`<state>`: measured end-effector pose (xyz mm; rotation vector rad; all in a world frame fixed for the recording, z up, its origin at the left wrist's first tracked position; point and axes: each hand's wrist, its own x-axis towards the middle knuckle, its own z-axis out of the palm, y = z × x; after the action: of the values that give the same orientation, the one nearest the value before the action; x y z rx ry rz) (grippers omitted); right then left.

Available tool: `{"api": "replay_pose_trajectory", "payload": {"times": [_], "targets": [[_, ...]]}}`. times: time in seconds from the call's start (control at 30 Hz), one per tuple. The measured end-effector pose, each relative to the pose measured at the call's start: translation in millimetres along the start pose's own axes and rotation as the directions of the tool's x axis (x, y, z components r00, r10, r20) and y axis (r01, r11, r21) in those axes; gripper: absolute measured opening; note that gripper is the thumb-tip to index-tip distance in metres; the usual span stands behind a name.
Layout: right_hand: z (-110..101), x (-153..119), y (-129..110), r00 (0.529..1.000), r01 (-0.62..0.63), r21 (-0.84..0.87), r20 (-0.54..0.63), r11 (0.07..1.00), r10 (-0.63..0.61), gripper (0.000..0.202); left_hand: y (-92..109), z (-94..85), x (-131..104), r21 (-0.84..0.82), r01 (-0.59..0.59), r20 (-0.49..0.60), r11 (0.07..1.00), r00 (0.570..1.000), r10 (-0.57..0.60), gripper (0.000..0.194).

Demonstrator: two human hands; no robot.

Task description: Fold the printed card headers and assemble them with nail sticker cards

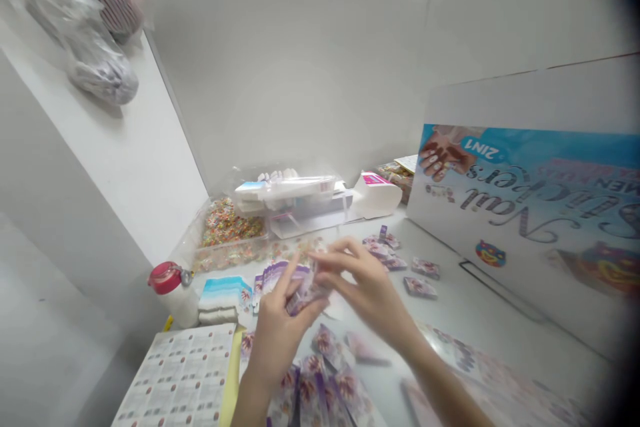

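Between my hands is a small purple and white box (302,295), slightly smeared by motion. My left hand (277,330) grips it from the left, thumb on the near side and fingers behind. My right hand (367,290) has its fingertips pinched at the box's upper right end; what exactly they touch there is blurred. Below the hands lie several purple packets with nail pictures (313,390). Behind my left hand a row of purple-edged cards (283,271) is fanned out. Several small finished-looking boxes (421,287) lie to the right.
A clear tray of colourful beads (233,223) stands at the back left, beside plastic-wrapped boxes (300,197). A red-lidded bottle (175,293), blue cards (225,293) and a label sheet (183,373) are at left. A large nail-sticker carton (525,213) borders the right.
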<state>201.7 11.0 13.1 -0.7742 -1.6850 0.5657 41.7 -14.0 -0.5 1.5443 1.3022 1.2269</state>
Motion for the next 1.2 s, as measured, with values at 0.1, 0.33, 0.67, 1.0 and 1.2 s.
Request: {"api": "replay_pose_trajectory", "payload": {"times": [0.1,0.33,0.67,1.0,1.2], "targets": [[-4.1,-0.3,-0.2,0.992,0.04,-0.053,0.124,0.998,-0.033,0.026,-1.7,0.0,1.9,0.079,-0.037,-0.014,0.996,0.999,0.039,0.038],[-0.4,-2.2,-4.9,0.998,-0.055,-0.102,0.022,0.993,0.058,0.008,-1.1,-1.4,2.3,0.097,-0.079,-0.001,0.992,0.997,0.079,0.029],[-14.6,-4.7,-7.2,0.942,-0.009,-0.201,0.327,0.98,0.076,0.017,1.4,-6.7,1.3,0.177,-0.094,-0.007,0.98,0.995,0.096,0.029],[-10.7,-0.8,-8.6,0.976,-0.087,-0.171,0.185,0.982,0.118,0.007,4.0,-3.6,-0.5,0.269,-0.156,0.011,0.95,0.987,0.159,0.03],[-3.4,-3.0,-9.2,0.973,-0.055,-0.088,0.219,0.995,0.073,0.014,2.5,-2.0,-2.1,0.278,-0.195,-0.001,0.941,0.979,0.203,0.025]]}}
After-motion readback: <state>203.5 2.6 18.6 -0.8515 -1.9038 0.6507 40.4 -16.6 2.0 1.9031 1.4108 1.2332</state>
